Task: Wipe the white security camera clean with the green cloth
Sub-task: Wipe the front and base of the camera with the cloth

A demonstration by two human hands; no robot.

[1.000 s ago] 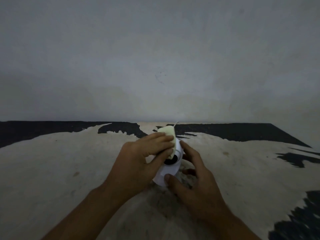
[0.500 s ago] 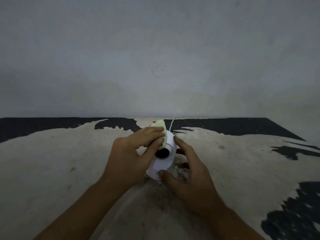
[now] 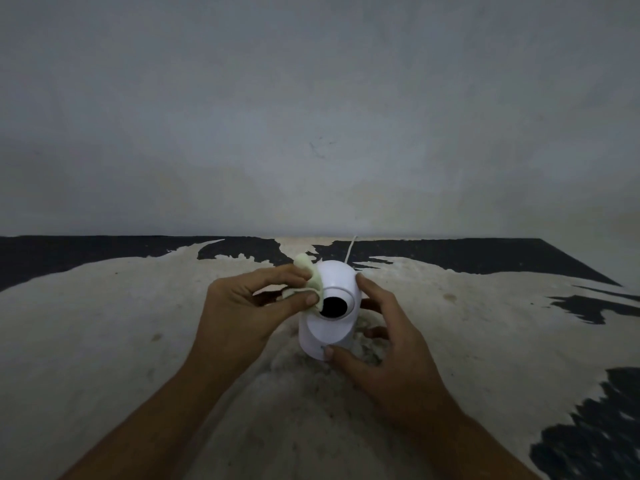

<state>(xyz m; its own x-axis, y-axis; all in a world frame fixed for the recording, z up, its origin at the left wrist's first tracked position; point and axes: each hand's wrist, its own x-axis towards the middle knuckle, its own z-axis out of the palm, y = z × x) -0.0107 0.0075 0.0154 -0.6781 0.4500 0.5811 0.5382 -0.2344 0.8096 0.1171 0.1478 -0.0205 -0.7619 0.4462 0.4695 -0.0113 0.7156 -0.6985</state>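
The white security camera [image 3: 330, 327] stands upright on the worn surface, its round head and black lens [image 3: 333, 306] facing me. My left hand [image 3: 249, 310] pinches the pale green cloth [image 3: 310, 278] between thumb and fingers and presses it against the left side of the camera's head, beside the lens. My right hand [image 3: 388, 344] steadies the camera: its index finger rests on the right of the head and its thumb on the front of the base. A thin white cable [image 3: 350, 249] runs up from behind the camera.
The camera stands on a flat top [image 3: 121, 323] with black coating worn away to pale beige. Black patches remain along the far edge and at the right. A bare grey wall [image 3: 311, 116] rises right behind it.
My left hand has slid the cloth from the top front of the camera's head to its left side, which uncovers the lens. The right hand keeps its hold.
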